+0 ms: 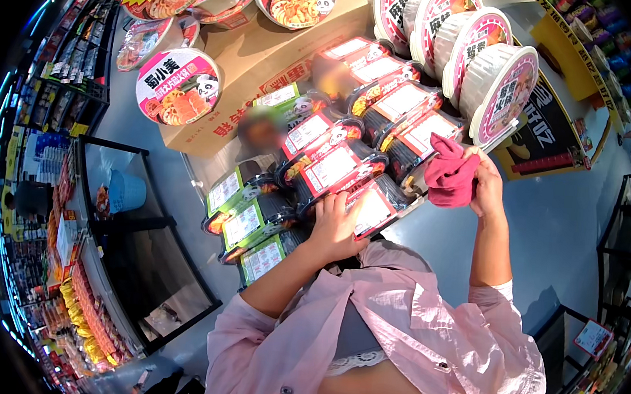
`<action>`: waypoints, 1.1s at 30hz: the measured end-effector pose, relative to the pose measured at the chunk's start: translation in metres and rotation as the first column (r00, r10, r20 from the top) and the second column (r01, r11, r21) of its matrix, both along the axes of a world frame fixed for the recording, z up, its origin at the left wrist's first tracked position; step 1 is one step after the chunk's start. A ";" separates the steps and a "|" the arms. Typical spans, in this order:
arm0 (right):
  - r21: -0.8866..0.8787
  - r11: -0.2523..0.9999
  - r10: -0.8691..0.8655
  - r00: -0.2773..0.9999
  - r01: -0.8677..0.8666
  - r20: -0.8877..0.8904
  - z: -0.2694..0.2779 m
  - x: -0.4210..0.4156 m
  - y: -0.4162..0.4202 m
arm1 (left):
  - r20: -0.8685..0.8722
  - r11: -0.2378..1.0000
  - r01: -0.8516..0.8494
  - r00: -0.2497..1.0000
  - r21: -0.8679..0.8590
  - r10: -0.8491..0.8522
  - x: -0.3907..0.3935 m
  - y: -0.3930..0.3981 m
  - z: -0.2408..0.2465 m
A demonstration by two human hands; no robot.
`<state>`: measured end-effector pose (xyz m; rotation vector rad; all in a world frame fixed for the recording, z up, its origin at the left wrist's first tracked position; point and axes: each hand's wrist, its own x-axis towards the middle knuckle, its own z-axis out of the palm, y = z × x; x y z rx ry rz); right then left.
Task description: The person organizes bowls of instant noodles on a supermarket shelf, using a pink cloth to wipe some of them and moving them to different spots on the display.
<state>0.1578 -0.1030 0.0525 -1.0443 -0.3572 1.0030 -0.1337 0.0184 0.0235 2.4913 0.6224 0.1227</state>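
My right hand (486, 182) grips a crumpled dark pink cloth (451, 173), held beside the right side of the display. At the near edge of the stacks, my left hand (336, 226) has its fingers and thumb around the left end of a black food tray with a red printed sleeve (373, 208). More red-sleeved trays (331, 168) stand in rows just beyond it, packed close together. Green-sleeved trays (244, 223) form another row left of my left hand. The underside of the gripped tray is hidden.
Large round tubs (504, 95) with printed lids stand tilted at the back right. A cardboard box (234, 96) lies behind the trays, with a round tub (178, 86) against its left end. To the left is a black-framed case (159, 279); stocked shelves (77, 50) line that side.
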 end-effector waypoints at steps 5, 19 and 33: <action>0.031 1.000 0.002 1.000 -0.001 -0.029 0.002 0.009 0.002 | 0.059 0.996 -0.070 0.996 -0.059 0.073 -0.001 0.004 0.005; -0.455 0.884 0.467 -0.267 0.109 0.843 -0.131 -0.123 0.024 | 0.378 0.670 -0.294 0.642 -0.682 0.667 -0.123 0.059 0.124; -0.548 0.748 0.539 -0.140 -0.375 0.831 -0.141 -0.170 0.043 | 0.381 0.624 -0.309 0.575 -0.718 0.724 -0.155 0.044 0.113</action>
